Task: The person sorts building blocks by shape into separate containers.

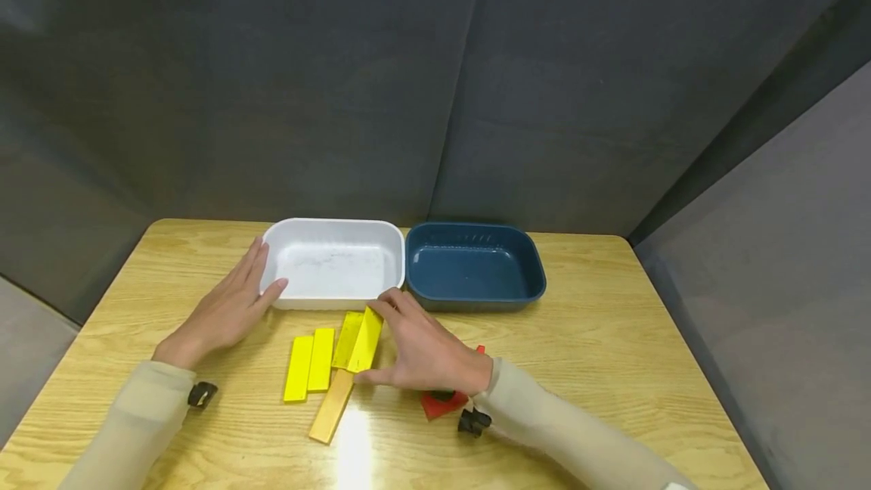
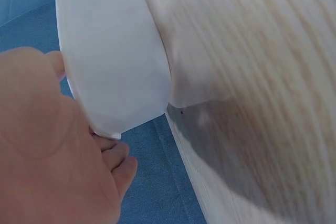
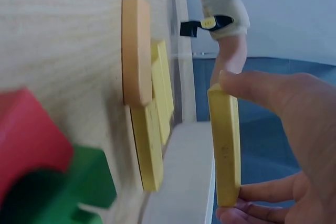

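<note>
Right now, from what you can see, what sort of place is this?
Probably a screened-off work booth, though I can't be certain: a dark backdrop stands right behind a wooden table with a white tub and yellow blocks on it.

Cream and black attire

A long, pale cream cloth left sleeve (image 1: 125,426) and matching right sleeve (image 1: 565,426) reach the bare left hand (image 1: 224,307) and right hand (image 1: 423,345). A small, boxy black device (image 1: 202,395) sits by the left, its black strap (image 3: 226,20) bearing a yellowish patch (image 3: 209,22); a similar black unit (image 1: 474,422) sits right.
</note>
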The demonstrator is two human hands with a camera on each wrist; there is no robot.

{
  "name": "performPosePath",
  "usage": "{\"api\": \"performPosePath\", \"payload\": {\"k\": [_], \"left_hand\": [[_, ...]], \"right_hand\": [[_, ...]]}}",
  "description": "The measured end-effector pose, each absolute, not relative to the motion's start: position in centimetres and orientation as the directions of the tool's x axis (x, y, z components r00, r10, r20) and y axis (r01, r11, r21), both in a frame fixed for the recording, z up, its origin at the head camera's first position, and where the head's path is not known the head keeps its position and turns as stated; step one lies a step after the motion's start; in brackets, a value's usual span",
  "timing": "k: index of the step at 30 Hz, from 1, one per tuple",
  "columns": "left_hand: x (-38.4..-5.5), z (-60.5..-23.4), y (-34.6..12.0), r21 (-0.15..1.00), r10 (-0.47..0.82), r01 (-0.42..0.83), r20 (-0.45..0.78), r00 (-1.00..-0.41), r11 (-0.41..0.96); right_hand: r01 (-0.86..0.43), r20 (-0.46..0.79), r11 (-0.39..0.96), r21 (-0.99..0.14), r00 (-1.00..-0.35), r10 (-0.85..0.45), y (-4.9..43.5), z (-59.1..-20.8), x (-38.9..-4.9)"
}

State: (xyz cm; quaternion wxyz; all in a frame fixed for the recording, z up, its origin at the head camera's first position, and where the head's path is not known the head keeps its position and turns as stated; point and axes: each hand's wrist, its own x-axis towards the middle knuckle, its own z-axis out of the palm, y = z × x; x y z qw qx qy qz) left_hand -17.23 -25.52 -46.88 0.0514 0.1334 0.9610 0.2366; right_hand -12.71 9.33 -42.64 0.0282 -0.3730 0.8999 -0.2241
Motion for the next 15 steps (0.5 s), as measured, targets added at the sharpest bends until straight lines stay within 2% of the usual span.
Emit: {"api": "performPosePath", "payload": {"k": [15], "left_hand": [[-17.0,-46.9,-25.3,0.474,0.283,0.236,-0.029,-0.959,0.848]], "right_hand": [[-0.672,0.153,0.628,-0.393,-0.721,-0.676,9.5,-41.3,-17.4]]}}
